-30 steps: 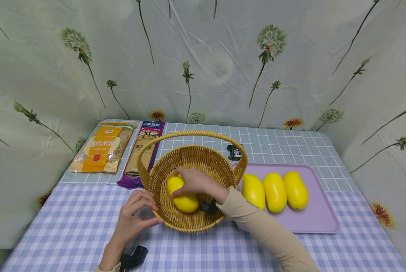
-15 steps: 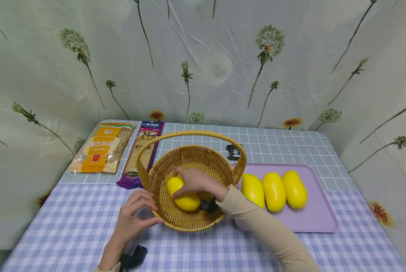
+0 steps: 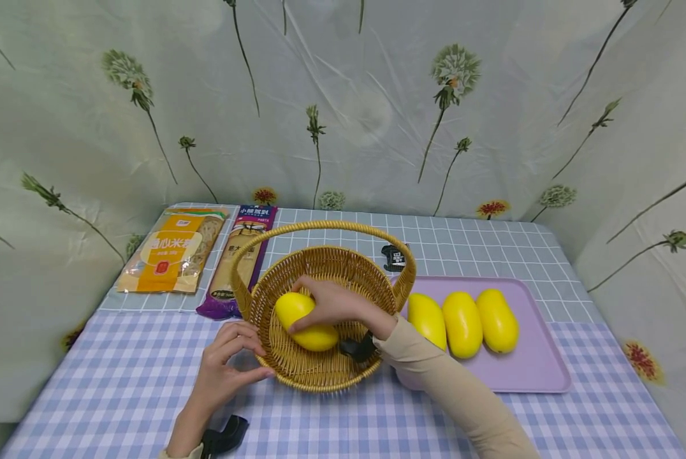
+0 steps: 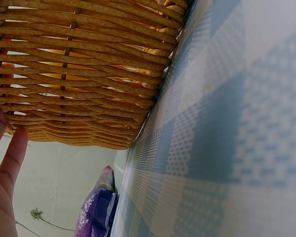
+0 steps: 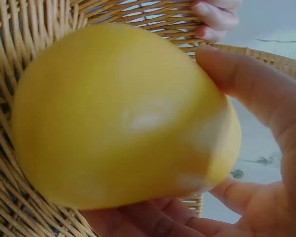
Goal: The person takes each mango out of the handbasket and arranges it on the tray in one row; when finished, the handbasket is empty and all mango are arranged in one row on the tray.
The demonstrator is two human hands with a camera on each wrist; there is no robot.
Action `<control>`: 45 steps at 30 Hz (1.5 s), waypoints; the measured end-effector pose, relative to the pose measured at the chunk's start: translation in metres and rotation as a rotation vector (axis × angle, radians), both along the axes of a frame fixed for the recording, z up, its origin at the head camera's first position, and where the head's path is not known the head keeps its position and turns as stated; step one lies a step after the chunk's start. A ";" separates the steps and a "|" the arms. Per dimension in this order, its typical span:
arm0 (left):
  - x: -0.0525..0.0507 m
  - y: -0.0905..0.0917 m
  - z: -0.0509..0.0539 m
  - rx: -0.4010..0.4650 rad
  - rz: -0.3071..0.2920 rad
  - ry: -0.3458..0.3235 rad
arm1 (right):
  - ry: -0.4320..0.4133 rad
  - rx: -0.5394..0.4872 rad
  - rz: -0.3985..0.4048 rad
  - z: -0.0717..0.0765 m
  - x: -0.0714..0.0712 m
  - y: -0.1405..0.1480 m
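Note:
In the head view, my right hand (image 3: 335, 305) reaches into a round wicker basket (image 3: 343, 258) and grips a yellow mango (image 3: 294, 308). The right wrist view has the mango (image 5: 123, 118) large and close, thumb on one side and fingers on the other. Woven basket wall (image 5: 5, 98) lies behind it. My left hand (image 3: 228, 357) holds the basket's near left rim, fingertips curled over the edge and thumb lower along it. From the left wrist, the basket's outer side (image 4: 84, 74) fills the upper left, with some of the left fingers (image 4: 12, 158) against it.
Right of the basket, a lilac tray (image 3: 540, 363) bears three more yellow mangoes (image 3: 463, 325). A small black packet (image 3: 396, 257) lies behind. An orange food bag (image 3: 173, 250) and a purple pasta packet (image 3: 242, 261) lie left. The basket's tall handle (image 3: 326, 224) arches overhead.
The mango in my right hand has shifted slightly up and left inside the basket, and the right wrist has turned a little. My left hand stays on the rim.

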State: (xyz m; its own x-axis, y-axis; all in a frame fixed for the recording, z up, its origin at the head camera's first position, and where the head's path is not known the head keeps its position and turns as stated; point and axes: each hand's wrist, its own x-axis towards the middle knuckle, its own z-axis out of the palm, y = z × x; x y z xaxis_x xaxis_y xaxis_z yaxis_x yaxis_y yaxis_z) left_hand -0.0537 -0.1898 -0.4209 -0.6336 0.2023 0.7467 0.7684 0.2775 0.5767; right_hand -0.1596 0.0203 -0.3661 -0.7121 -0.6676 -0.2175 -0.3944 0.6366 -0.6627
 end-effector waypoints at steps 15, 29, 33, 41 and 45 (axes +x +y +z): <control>0.000 0.001 0.000 0.001 0.009 0.004 | 0.100 -0.263 -0.025 0.015 0.012 0.026; -0.002 0.001 -0.001 0.013 -0.003 0.022 | 0.221 -0.440 -0.054 0.031 0.046 0.051; -0.001 0.001 0.000 0.010 -0.002 0.022 | 0.200 -0.485 -0.090 0.033 0.057 0.059; -0.002 0.001 -0.001 0.016 -0.011 0.042 | 0.288 -0.555 -0.127 0.025 0.074 0.079; -0.003 0.000 -0.002 0.016 -0.014 0.044 | 0.350 -0.609 -0.115 0.019 0.080 0.094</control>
